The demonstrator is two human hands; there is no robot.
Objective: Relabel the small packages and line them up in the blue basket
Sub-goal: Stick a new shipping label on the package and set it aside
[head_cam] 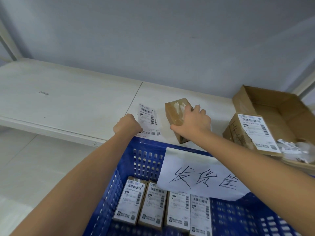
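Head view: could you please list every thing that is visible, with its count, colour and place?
Shipping label: one, white, loose on the shelf, under the left hand.
Unlabelled package: one, brown, on the shelf, under the right hand.
Labelled packages: four, brown with white labels, in a row in the basket.
Blue basket: one, front centre.
Paper sign: one, white, handwritten, on the basket's far wall.
Open carton: one, brown, right, holding one labelled package and paper scraps.
Shelf: one, white.
Left hand: on the label.
Right hand: gripping the package.

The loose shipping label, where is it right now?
In the head view the loose shipping label lies flat on the white shelf, between the left hand and the unlabelled package.
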